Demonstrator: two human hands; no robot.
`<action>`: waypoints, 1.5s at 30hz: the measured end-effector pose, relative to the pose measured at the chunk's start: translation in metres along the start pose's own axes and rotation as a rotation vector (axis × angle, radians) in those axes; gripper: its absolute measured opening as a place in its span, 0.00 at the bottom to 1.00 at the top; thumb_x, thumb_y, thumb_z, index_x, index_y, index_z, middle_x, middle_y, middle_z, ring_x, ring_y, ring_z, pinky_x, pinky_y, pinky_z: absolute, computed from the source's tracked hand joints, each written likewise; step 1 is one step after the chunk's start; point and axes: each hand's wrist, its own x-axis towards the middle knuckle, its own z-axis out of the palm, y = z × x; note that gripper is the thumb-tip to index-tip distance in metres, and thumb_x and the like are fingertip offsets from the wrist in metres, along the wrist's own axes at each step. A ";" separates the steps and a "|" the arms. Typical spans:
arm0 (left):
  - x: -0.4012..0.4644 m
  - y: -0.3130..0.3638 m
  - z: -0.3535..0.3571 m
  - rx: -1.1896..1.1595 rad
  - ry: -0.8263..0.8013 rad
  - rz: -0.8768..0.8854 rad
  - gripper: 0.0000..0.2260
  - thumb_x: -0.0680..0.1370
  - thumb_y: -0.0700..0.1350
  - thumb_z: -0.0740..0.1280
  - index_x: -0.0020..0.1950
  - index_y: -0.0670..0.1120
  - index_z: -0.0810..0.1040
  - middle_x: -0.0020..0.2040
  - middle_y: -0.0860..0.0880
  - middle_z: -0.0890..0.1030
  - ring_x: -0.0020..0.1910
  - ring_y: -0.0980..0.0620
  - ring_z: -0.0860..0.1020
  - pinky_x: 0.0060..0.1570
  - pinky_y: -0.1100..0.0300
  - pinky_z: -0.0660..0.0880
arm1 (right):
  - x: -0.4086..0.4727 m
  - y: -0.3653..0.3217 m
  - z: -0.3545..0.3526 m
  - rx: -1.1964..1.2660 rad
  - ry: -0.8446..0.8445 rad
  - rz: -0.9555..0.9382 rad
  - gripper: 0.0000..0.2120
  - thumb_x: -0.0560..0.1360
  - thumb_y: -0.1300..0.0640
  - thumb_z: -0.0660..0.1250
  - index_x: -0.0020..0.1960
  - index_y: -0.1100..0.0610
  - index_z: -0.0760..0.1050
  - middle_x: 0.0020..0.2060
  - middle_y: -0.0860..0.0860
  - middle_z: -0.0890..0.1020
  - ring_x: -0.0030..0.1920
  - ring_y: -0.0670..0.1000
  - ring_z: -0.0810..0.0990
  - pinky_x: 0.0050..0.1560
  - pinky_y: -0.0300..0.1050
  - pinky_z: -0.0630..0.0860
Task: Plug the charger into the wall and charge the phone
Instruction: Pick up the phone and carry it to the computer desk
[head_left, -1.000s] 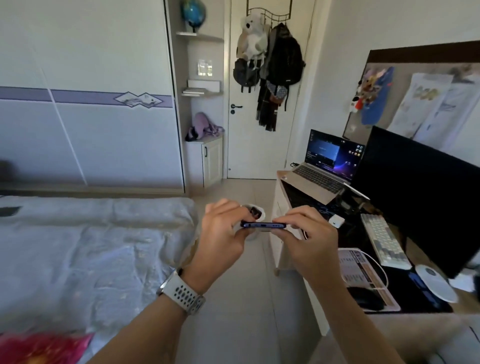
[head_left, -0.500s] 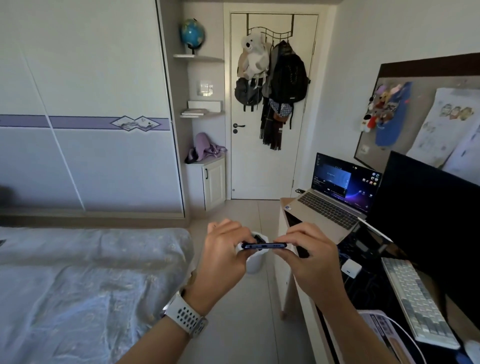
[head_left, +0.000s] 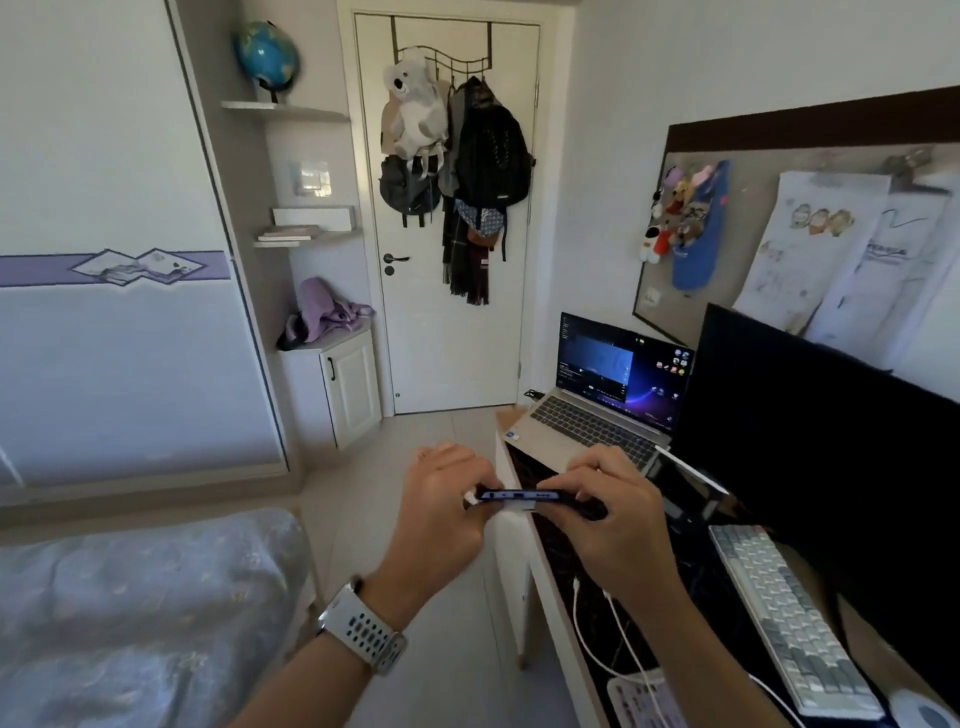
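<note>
I hold a dark blue phone (head_left: 519, 496) flat and edge-on in front of me, its port edge facing the camera. My right hand (head_left: 608, 512) grips its right end. My left hand (head_left: 441, 506) is at its left end, fingers closed around a small white piece (head_left: 471, 500) that pokes out by the phone's corner. A white cable (head_left: 618, 636) runs across the desk below my right forearm. No wall socket is visible.
A desk (head_left: 524, 525) on the right carries an open laptop (head_left: 597, 410), a black monitor (head_left: 831, 447) and a keyboard (head_left: 784, 618). A bed (head_left: 140, 613) fills the lower left. A white door (head_left: 452, 249) with hanging bags stands ahead, with shelves (head_left: 306, 236) to its left.
The view has tilted up and turned slightly, so the hands and phone sit lower and now overlap the desk's front edge. Both hands keep their hold on the phone.
</note>
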 end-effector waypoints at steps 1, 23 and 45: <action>0.008 -0.007 0.009 -0.032 0.001 0.013 0.08 0.63 0.38 0.77 0.32 0.43 0.78 0.30 0.53 0.75 0.33 0.55 0.70 0.37 0.57 0.64 | 0.002 0.008 0.002 -0.024 0.006 0.018 0.07 0.66 0.58 0.77 0.40 0.60 0.83 0.37 0.51 0.78 0.39 0.50 0.75 0.36 0.42 0.74; 0.128 -0.129 0.210 -0.486 -0.470 0.410 0.13 0.61 0.31 0.78 0.32 0.41 0.74 0.29 0.48 0.73 0.34 0.51 0.68 0.39 0.60 0.62 | 0.015 0.138 0.058 -0.448 0.275 0.548 0.09 0.62 0.65 0.80 0.39 0.58 0.83 0.36 0.47 0.77 0.40 0.49 0.76 0.39 0.42 0.74; 0.122 -0.186 0.397 -0.330 -0.817 0.922 0.15 0.58 0.25 0.68 0.35 0.44 0.74 0.31 0.48 0.70 0.36 0.49 0.66 0.34 0.57 0.62 | -0.049 0.301 0.106 -0.697 -0.033 0.750 0.09 0.66 0.59 0.76 0.35 0.57 0.76 0.35 0.49 0.78 0.38 0.51 0.74 0.28 0.46 0.74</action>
